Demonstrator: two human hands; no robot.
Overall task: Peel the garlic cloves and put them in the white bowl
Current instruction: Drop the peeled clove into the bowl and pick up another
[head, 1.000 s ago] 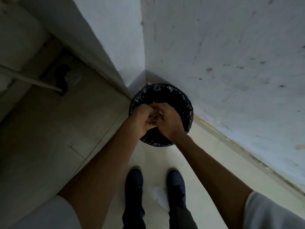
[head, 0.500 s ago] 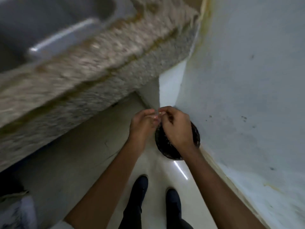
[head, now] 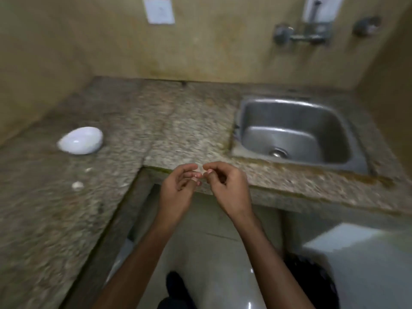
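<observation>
The white bowl (head: 81,140) stands on the granite counter (head: 178,121) at the left. A pale garlic piece (head: 77,185) and a smaller bit (head: 88,169) lie on the counter in front of the bowl. My left hand (head: 178,192) and my right hand (head: 225,188) hover close together at the counter's front edge. The left fingertips pinch a small pale thing, apparently a garlic clove (head: 195,177), which is blurred. The right hand's fingers are loosely curled, and I see nothing in them.
A steel sink (head: 240,121) is set in the counter on the right, with a wall tap (head: 301,35) above it. The black-lined bin (head: 312,277) stands on the floor at lower right beside a white wall (head: 367,264). My shoes (head: 176,284) show below.
The view has swung up from the bin on the floor to the counter. My hands have lifted away from the bin and drawn slightly apart.
</observation>
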